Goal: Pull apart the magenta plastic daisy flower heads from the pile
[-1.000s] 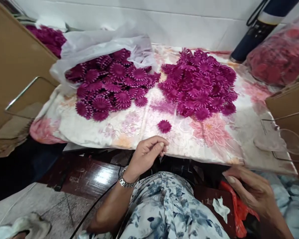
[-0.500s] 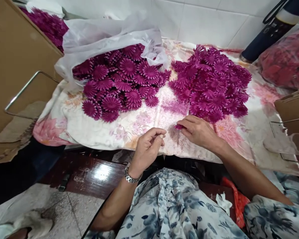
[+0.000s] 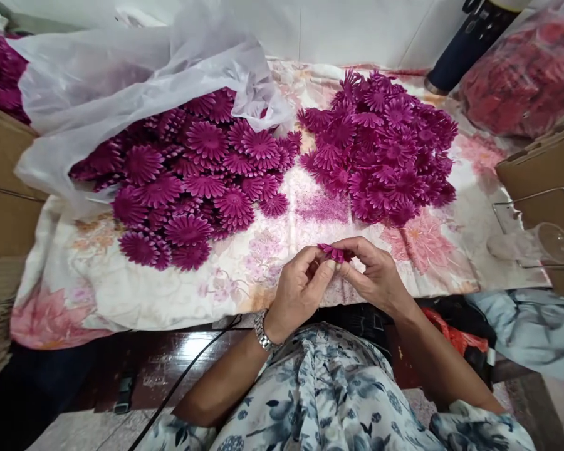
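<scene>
Between my two hands, close to the table's front edge, is a small purple artificial flower head (image 3: 334, 252). My left hand (image 3: 301, 282), with a metal watch on its wrist, pinches the flower's left side between thumb and finger. The flower's right side is pinched by my right hand (image 3: 373, 272). Behind my right hand lies a loose pile of purple flower heads (image 3: 385, 150). Farther left, stacked purple flower heads (image 3: 188, 181) spill out of a translucent plastic bag (image 3: 122, 94). Purple dust lies on the cloth between the two piles.
A floral cloth (image 3: 244, 269) covers the table. Cardboard boxes with wire handles stand at the left (image 3: 4, 150) and right (image 3: 545, 181). A dark blue flask (image 3: 465, 47) and a bag of red flowers (image 3: 521, 75) are at the back right. A clear plastic cup (image 3: 552, 243) sits near the right box.
My right hand has brought the purple flower head toward me, and my left hand has come to it and now grips it too. The camera view has shifted.
</scene>
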The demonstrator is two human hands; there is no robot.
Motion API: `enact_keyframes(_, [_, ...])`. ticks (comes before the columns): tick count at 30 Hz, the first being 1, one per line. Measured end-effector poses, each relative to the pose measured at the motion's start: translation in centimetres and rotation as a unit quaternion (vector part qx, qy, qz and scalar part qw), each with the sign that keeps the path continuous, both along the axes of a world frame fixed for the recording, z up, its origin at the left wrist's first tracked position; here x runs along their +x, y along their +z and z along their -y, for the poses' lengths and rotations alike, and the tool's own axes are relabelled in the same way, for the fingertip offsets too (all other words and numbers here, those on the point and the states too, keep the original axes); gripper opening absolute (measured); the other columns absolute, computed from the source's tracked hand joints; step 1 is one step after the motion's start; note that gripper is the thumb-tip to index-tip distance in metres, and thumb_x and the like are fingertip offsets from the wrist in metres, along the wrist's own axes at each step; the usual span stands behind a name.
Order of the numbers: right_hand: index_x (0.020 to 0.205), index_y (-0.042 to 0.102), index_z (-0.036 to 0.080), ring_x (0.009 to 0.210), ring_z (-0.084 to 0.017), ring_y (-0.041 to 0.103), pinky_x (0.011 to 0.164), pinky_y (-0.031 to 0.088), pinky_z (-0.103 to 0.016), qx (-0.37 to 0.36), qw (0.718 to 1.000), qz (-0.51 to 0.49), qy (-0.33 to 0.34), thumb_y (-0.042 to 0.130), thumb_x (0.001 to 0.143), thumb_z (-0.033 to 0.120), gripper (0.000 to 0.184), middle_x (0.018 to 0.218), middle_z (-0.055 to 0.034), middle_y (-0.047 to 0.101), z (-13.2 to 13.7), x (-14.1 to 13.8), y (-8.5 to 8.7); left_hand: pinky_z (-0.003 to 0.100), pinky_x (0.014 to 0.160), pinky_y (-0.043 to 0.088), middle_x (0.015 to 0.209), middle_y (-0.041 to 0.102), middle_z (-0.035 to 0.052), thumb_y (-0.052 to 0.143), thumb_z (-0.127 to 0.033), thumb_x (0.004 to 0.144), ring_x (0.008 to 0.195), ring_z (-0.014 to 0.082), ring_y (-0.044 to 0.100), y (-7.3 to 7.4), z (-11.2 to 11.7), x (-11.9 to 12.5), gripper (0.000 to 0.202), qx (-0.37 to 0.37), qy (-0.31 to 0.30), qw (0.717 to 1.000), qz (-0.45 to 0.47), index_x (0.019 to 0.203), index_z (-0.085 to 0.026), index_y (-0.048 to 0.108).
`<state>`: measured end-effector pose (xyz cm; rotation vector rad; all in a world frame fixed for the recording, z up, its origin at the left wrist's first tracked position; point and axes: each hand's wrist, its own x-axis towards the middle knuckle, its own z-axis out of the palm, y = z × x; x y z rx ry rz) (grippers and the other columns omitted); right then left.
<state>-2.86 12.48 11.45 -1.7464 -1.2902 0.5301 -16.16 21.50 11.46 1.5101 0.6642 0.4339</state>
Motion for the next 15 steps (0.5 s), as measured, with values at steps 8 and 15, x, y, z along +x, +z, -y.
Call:
enact_keyframes(8, [0.109, 0.058, 0.021, 0.095, -0.017, 0.062, 0.083, 0.052, -0.033, 0.073, 0.993, 0.086, 0.043, 0.055, 0.086, 0.021, 0.023, 0.100, -0.0086, 0.066, 0.9, -0.6, 0.5, 0.021, 0.056, 0.035, 0.063, 0.049, -0.0031, 0.056, -0.025, 0.081, 0.059, 0.0085, 0.043, -1.4, 1.1, 0.6, 0.015, -0.114, 0.068, 0.988, 0.080, 0.069, -0.016, 0.055])
enact_keyframes(15, [0.101, 0.063, 0.019, 0.102, -0.018, 0.059, 0.090, 0.047, -0.035, 0.069, 0.995, -0.042, 0.066, 0.060, 0.084, 0.033, 0.023, 0.106, -0.0107, 0.063, 2.2, 1.5, 0.8, 0.020, 0.057, 0.037, 0.064, 0.050, -0.0025, 0.056, -0.018, 0.079, 0.060, 0.0086, 0.046, -0.3, 2.3, 1.7, 0.015, 0.027, 0.063, 0.996, 0.056, 0.065, -0.016, 0.056])
